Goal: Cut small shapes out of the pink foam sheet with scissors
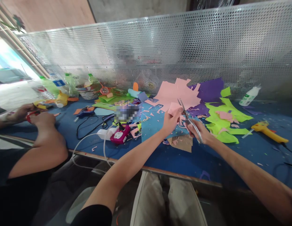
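Between the fingers of my left hand is a small piece of pink foam sheet. My right hand is closed around the handles of a pair of scissors, whose blades point up and away from me beside the pink piece. Whether the blades touch it I cannot tell. Behind both hands lies a large, ragged pink sheet, partly over a purple sheet. Under my hands are a light blue sheet strewn with pink scraps and a brown piece.
Yellow-green sheets, a yellow glue gun and a white bottle lie or stand to the right. Left are a magenta power socket with cables and several plastic bottles. A co-worker's hands work at far left. A perforated metal screen backs the table.
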`<state>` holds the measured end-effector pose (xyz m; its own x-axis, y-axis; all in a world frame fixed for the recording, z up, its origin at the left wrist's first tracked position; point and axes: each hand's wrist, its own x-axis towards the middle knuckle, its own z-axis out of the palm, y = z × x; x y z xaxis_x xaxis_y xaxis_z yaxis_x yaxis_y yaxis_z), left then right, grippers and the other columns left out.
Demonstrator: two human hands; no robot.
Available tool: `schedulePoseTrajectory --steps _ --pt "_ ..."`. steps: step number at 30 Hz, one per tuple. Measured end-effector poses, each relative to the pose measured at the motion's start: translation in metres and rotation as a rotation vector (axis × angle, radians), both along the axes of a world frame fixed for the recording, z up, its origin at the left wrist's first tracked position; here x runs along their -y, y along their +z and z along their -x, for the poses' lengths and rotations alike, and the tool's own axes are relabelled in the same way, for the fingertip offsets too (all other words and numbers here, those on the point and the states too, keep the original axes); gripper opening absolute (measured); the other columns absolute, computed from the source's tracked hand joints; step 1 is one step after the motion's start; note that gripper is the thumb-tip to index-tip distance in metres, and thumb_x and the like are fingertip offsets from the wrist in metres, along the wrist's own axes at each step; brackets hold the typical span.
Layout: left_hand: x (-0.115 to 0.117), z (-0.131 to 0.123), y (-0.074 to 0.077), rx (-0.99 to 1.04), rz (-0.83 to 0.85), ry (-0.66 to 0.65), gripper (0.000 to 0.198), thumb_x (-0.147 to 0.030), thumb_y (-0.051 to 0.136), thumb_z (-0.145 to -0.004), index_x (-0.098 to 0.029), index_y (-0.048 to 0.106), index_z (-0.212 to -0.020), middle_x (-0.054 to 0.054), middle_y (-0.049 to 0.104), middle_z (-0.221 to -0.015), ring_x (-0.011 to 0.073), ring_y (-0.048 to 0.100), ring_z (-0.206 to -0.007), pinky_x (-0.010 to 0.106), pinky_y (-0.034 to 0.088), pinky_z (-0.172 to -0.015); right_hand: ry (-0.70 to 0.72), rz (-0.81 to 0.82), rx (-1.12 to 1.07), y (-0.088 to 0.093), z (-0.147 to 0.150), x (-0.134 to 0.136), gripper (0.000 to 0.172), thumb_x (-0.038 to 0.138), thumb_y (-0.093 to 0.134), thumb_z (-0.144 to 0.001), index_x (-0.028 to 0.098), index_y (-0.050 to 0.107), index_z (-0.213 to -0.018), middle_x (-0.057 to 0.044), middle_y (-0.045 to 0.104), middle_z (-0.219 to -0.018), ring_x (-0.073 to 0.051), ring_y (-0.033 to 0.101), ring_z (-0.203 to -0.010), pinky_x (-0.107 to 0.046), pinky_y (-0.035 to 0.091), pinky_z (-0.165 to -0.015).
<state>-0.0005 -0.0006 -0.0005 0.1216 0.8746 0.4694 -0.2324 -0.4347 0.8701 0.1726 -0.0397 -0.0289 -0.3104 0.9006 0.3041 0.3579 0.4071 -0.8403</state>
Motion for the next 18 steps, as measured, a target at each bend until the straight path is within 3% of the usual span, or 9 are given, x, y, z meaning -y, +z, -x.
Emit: schedulePoseTrajectory --steps 5,10,18 --pt "-0.0001 0.0003 0.0009 0.014 0.037 0.000 0.052 -0.068 0.065 -0.085 -0.017 0.064 -0.074 -0.004 0.045 -0.052 0.0079 0.041 -0.048 0.024 0.036 -0.050 0.004 0.016 0.019 -0.0051 0.0006 -0.0010 0.058 0.082 0.038 -0.082 0.031 0.059 -0.101 0.001 0.052 -0.062 -0.018 0.050 -0.047 -0.035 0.049 -0.048" --pt "-0.0012 0.0006 0.0002 0.015 0.028 -0.014 0.052 -0.067 0.066 -0.086 -0.016 0.064 -0.075 -0.004 0.044 -0.051 0.0079 0.041 -0.047 0.024 0.035 -0.049 -0.002 0.051 0.000 -0.0054 0.0010 -0.0006 0.062 0.083 0.039 -0.080 0.031 0.059 -0.106 0.002 0.049 -0.063 -0.017 0.047 -0.048 -0.033 0.048 -0.046" --pt "0.0009 -0.0008 0.0008 -0.004 0.048 -0.022 0.054 -0.069 0.065 -0.084 -0.016 0.065 -0.075 -0.004 0.045 -0.051 0.0073 0.041 -0.047 0.023 0.035 -0.050 -0.023 0.055 -0.014 -0.0041 0.0017 -0.0001 0.059 0.086 0.039 -0.076 0.030 0.053 -0.087 0.003 0.047 -0.059 -0.015 0.044 -0.045 -0.033 0.043 -0.044"
